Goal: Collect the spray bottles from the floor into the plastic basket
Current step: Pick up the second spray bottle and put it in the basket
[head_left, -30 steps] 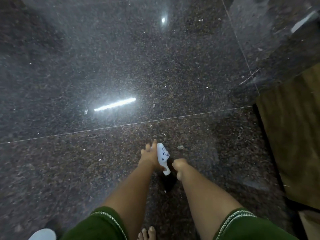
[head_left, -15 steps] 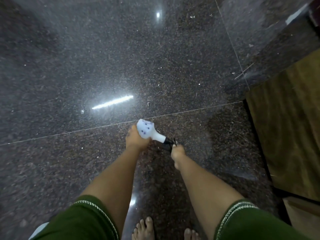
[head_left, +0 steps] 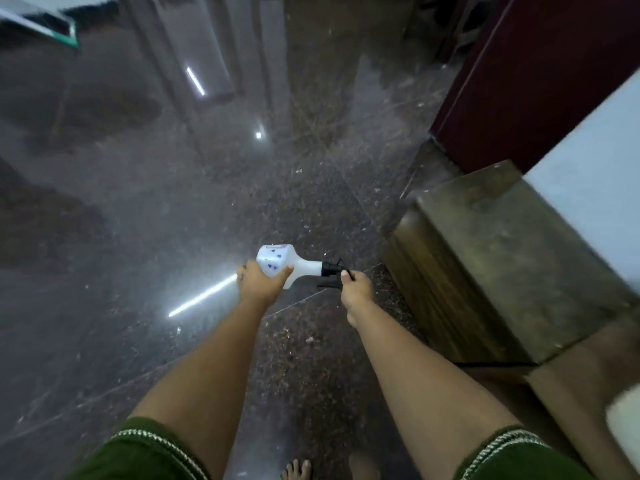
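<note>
A white spray bottle (head_left: 281, 262) with small blue marks and a black trigger head lies sideways in the air above the dark floor, at the middle of the view. My left hand (head_left: 260, 283) grips its white body from below. My right hand (head_left: 356, 289) is closed on the black trigger head at the bottle's right end. No plastic basket shows in this frame.
A wooden block-like piece of furniture (head_left: 491, 258) stands close on the right, with a dark red panel (head_left: 540, 74) and a pale surface (head_left: 595, 202) behind it. The polished speckled floor (head_left: 138, 220) stretches ahead and to the left. My bare feet (head_left: 298, 470) show at the bottom edge.
The bottle was lifted off the floor and turned sideways, held in both hands. The view swung up and to the right, bringing the wooden furniture closer.
</note>
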The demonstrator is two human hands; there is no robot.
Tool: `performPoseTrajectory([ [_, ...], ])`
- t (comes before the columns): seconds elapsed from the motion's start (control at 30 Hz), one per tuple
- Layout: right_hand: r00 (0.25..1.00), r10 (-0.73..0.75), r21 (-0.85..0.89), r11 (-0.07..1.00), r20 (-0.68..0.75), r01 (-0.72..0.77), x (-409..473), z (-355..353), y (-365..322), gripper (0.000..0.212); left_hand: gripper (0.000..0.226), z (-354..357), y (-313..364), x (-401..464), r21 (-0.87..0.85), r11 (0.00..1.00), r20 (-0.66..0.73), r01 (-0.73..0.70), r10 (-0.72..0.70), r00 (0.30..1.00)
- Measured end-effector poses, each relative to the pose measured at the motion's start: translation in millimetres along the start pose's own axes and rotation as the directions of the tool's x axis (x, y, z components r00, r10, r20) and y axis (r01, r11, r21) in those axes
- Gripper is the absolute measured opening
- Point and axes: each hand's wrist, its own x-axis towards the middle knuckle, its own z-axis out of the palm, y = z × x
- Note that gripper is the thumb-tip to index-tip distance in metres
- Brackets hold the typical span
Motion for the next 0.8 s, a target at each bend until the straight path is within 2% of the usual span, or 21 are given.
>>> performPoseTrajectory([
  [0.1, 0.994, -0.062, 0.063, 0.996, -0.095, 0.068, -45, -65, -49, 0.034, 0.086, -20, 73, -46, -0.053, 0.994, 0.058, -0.092, 0.095, 0.994],
  [0.2, 0.974, -0.099, 0.164, 0.977, -0.205, 0.134, -90, -133, -76, 0.03, 0.08, -23, 133, -94, -0.079, 0.968, 0.107, -0.24, 0.248, 0.963],
  [0.27, 0.961, -0.086, 0.238, 0.96, -0.261, 0.151, -114, -178, -81, 0.029, 0.079, -17, 166, -127, -0.071, 0.945, 0.179, -0.32, 0.328, 0.928],
  [0.4, 0.915, -0.006, 0.395, 0.901, -0.403, 0.18, -158, -267, -63, 0.019, 0.084, 22, 210, -192, -0.01, 0.905, 0.354, -0.425, 0.401, 0.845],
  [0.57, 0.835, 0.107, 0.486, 0.849, -0.54, 0.206, -204, -370, -15, 0.026, 0.081, 94, 239, -281, 0.089, 0.819, 0.569, -0.567, 0.425, 0.704],
  [0.67, 0.761, 0.215, 0.54, 0.817, -0.612, 0.204, -226, -426, 29, 0.028, 0.083, 145, 246, -331, 0.069, 0.778, 0.669, -0.625, 0.428, 0.607],
  [0.8, 0.674, 0.316, 0.587, 0.781, -0.668, 0.216, -251, -494, 92, 0.023, 0.088, 221, 248, -397, 0.083, 0.796, 0.805, -0.599, 0.301, 0.511],
])
